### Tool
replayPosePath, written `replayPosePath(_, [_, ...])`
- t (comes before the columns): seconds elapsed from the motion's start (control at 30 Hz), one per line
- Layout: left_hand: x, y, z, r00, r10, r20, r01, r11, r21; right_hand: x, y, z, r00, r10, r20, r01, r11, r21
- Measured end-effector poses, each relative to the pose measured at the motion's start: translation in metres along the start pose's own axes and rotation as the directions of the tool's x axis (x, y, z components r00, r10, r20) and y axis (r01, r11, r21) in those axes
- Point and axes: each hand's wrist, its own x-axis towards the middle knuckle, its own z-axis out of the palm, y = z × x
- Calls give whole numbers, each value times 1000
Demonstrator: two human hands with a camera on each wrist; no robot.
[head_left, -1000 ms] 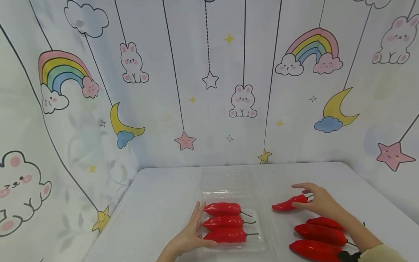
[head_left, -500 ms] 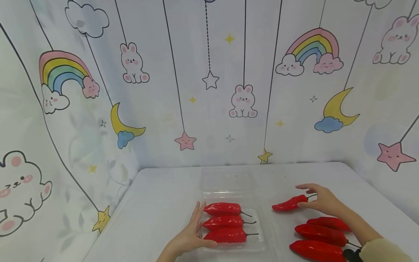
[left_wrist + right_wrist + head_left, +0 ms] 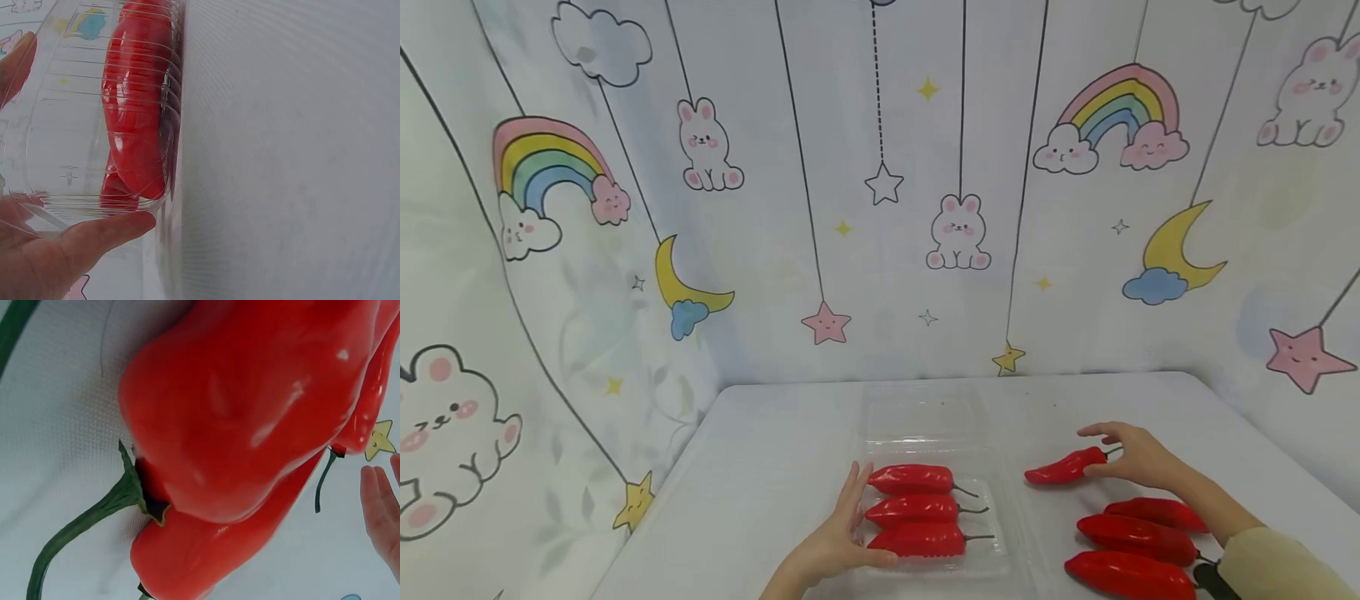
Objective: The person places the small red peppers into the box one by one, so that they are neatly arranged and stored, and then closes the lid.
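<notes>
Three red chili peppers (image 3: 912,508) lie side by side in a clear plastic box (image 3: 958,569), stems to the right. My left hand (image 3: 833,533) rests against the box's left end, fingers extended and thumb along the near side. Through the wall in the left wrist view, a red chili pepper (image 3: 134,94) shows above the thumb (image 3: 109,234). On the right, my right hand (image 3: 1138,457) is around the stem end of a single chili pepper (image 3: 1060,467), index finger stretched over it, thumb at its near side. Its fingers (image 3: 378,519) look straight in the right wrist view.
Three more red chili peppers (image 3: 1135,537) lie under and beside the right forearm, looming large as red chili peppers (image 3: 244,419) in the right wrist view. The box's clear lid (image 3: 921,417) lies folded back behind it. A patterned curtain (image 3: 760,208) bounds the white table (image 3: 745,467).
My right hand has drawn slightly right along the single chili pepper toward its stem, and the thumb covers less of it. The left hand and the box have stayed put.
</notes>
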Motion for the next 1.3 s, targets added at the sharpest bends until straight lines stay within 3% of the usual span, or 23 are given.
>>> replayPosePath(0.4, [0, 0, 0, 1000, -4, -4, 4, 1000, -2, 8, 15, 11, 999, 14, 34, -13, 999, -47])
replayPosePath(0.77, [-1, 0, 1, 1000, -13, -10, 13, 1000, 9, 11, 14, 14, 996, 46, 81, -42, 998, -55])
replayPosePath(1.3, [-1, 0, 2, 1000, -21, -22, 22, 1000, 16, 17, 21, 14, 984, 97, 147, -100, 995, 10])
